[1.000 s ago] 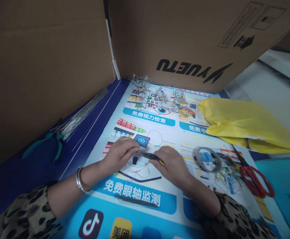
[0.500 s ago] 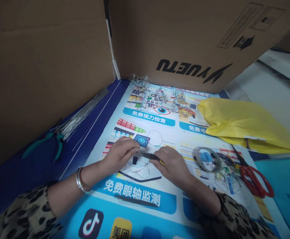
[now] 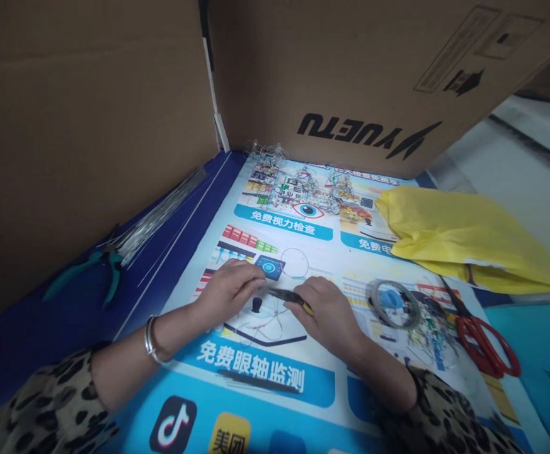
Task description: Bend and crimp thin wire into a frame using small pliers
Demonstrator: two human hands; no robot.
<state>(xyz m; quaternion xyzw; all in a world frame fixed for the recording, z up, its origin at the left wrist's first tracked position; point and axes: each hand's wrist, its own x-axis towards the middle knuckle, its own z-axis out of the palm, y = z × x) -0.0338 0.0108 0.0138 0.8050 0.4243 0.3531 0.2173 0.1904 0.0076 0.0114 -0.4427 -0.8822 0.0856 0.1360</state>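
Note:
My left hand (image 3: 230, 291) is closed in a pinch on a thin wire piece (image 3: 260, 325) that loops on the printed poster (image 3: 275, 378) below the fingers. My right hand (image 3: 329, 312) is closed around small pliers (image 3: 286, 295) with yellow-tipped handles. The pliers' jaws point left and meet the wire at my left fingertips. A wire ring (image 3: 294, 262) lies just beyond the hands. Both forearms wear leopard-print sleeves, and a silver bangle (image 3: 150, 340) sits on my left wrist.
Teal pliers (image 3: 96, 272) and a bundle of straight wires (image 3: 159, 217) lie at the left by the cardboard wall (image 3: 85, 126). A wire coil (image 3: 394, 302), red scissors (image 3: 485, 340) and a yellow bag (image 3: 458, 236) are at the right. Finished wire pieces (image 3: 303, 186) sit at the back.
Almost nothing differs. My hands stay together on the wire and pliers, with only a slight shift of the fingers.

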